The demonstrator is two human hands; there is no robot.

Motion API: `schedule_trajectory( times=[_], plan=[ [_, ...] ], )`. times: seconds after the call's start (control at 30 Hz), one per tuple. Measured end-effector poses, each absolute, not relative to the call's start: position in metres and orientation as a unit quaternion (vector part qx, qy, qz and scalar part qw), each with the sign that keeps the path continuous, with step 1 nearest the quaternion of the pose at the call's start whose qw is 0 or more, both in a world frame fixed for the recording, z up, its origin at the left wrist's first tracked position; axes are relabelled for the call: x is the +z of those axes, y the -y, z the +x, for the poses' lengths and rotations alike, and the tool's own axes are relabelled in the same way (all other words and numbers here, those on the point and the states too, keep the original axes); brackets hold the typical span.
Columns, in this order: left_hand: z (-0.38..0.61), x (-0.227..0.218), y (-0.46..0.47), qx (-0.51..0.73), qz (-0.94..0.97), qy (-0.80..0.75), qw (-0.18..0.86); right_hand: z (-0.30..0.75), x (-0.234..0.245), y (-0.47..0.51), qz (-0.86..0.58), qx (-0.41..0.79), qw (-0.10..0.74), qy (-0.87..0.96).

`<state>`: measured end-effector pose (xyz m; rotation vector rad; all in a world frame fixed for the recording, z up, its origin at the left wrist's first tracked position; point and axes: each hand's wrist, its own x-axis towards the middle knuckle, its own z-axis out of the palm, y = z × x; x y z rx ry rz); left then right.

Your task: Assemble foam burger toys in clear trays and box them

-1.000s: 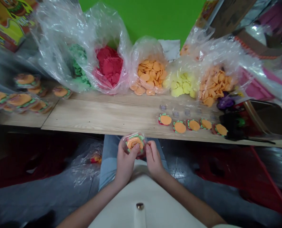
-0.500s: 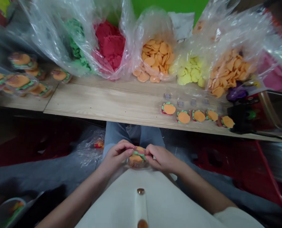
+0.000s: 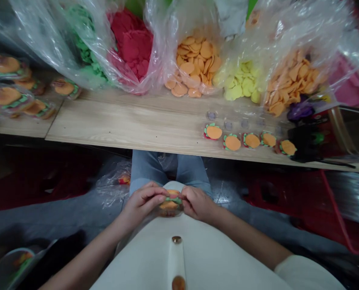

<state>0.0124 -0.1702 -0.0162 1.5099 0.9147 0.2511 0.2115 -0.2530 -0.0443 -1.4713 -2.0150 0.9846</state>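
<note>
Holding clear-wrapped toy burger (image 3: 169, 205) at opposite sides with left hand (image 3: 143, 202) and right hand (image 3: 198, 204) | likely light, soft, slippery outside | best pinched by edges

From the toy burger (image 3: 169, 205), the left hand (image 3: 146, 201) is at nine o'clock and the right hand (image 3: 199, 203) at three, both touching it. The table (image 3: 115, 117) spans ten to two. Along its near edge, a row of five burgers (image 3: 252, 140) runs from one to two; behind, bags (image 3: 194, 20) holding loose pieces (image 3: 188, 68) stretch from eleven to two. Piled burgers (image 3: 4, 96) sit at ten. A floor-level plastic wrapper (image 3: 106, 197) lies between nine and ten, a tub (image 3: 4, 268) at eight.
</note>
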Motion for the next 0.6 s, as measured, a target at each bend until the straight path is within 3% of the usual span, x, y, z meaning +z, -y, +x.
schedule_trajectory(
  times=[0.2, 0.37, 0.6],
  plan=[
    [0.012, -0.012, 0.168, 0.093, 0.720, -0.367, 0.582, 0.213, -0.038, 0.251, -0.517, 0.367, 0.197, 0.747],
    [0.027, 0.000, 0.152, 0.051, 0.817, -0.244, 0.520, 0.213, -0.025, 0.241, -0.527, 0.383, 0.132, 0.747],
    [0.036, -0.014, 0.159, 0.064, 0.786, -0.299, 0.537, 0.206, -0.030, 0.244, -0.560, 0.375, 0.107, 0.731]
  ],
)
